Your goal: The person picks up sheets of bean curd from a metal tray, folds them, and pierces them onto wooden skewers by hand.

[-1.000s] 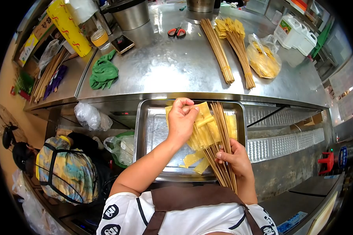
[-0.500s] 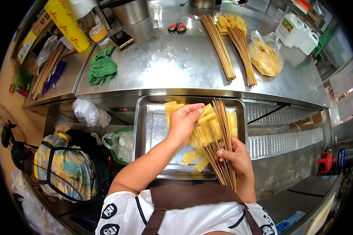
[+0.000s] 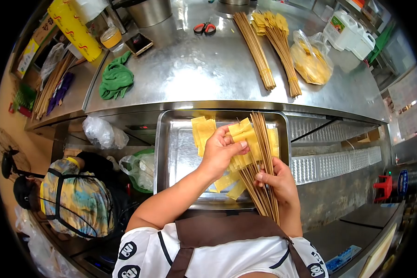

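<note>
Over the metal tray (image 3: 171, 160), my right hand (image 3: 280, 183) is wrapped round a bundle of thin wooden skewers (image 3: 263, 143). Several of these skewers carry folded yellow sheets (image 3: 243, 132) at their upper ends. My left hand (image 3: 223, 150) pinches one of the folded sheets, thumb against fingers, left of the bare skewers. Loose yellow pieces (image 3: 204, 132) lie in the tray behind my left hand, with others below it and to the right of the skewers.
On the steel counter (image 3: 185, 69) are a green cloth (image 3: 116, 78), red-handled scissors (image 3: 205, 28), a phone (image 3: 139, 42), two skewer bundles (image 3: 257, 53) and a bag of yellow sheets (image 3: 312, 62). A person (image 3: 76, 199) is low at the left.
My left hand has moved down slightly and turned, its thumb now reaching towards the skewers over the folded sheet. My right hand keeps its hold. The view has shifted a little.
</note>
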The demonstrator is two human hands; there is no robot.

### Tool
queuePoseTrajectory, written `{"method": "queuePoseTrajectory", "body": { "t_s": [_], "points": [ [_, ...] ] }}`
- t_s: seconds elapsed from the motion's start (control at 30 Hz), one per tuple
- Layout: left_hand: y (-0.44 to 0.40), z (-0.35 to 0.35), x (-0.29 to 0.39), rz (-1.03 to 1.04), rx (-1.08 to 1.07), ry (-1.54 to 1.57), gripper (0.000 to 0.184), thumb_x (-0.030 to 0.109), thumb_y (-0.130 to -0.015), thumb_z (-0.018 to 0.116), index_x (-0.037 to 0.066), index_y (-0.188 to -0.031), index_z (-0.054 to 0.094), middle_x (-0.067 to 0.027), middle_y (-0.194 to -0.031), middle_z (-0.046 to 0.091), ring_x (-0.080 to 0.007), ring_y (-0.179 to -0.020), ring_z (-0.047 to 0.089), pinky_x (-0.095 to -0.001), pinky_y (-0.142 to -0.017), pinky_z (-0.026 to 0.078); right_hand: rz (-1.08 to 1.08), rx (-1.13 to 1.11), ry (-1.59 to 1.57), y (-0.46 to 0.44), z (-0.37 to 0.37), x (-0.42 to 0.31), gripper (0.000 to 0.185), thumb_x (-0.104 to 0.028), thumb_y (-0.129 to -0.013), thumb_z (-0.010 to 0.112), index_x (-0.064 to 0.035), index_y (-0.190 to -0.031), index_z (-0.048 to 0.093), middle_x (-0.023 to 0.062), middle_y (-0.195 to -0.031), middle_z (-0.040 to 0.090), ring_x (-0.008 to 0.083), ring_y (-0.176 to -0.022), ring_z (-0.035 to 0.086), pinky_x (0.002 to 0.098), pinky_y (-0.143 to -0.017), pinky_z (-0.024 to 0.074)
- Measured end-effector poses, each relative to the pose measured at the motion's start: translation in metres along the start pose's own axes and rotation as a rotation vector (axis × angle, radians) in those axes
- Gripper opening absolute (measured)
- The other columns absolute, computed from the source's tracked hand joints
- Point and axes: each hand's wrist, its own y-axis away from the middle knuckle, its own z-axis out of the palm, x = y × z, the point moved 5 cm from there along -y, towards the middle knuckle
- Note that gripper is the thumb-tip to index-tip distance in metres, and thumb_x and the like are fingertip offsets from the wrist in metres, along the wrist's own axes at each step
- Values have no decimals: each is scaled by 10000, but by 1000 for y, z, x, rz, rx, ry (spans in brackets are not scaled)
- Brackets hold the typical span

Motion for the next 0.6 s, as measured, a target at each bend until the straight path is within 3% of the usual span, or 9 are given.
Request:
{"method": "queuePoseTrajectory", "body": {
  "t_s": [0.17, 0.6],
  "points": [
    [11, 7, -7, -114, -60, -197, 287, -22, -817, 599, 4, -1092, 522, -85, -951, 639, -154, -834, 625, -286, -763, 520, -2, 1, -13, -1, -2, 2, 230, 35, -728, 659, -13, -890, 502, 40, -713, 561, 116, -578, 565, 250, -601, 506],
    [20, 11, -10, -143, -115, -229, 279, -70, -804, 576, -10, -1070, 516, -87, -922, 639, -137, -796, 621, -270, -712, 525, -18, -11, -43, 0, 2, -2, 243, 51, -732, 663, 2, -914, 509, 29, -755, 558, 104, -613, 563, 228, -593, 477]
  ]
}}
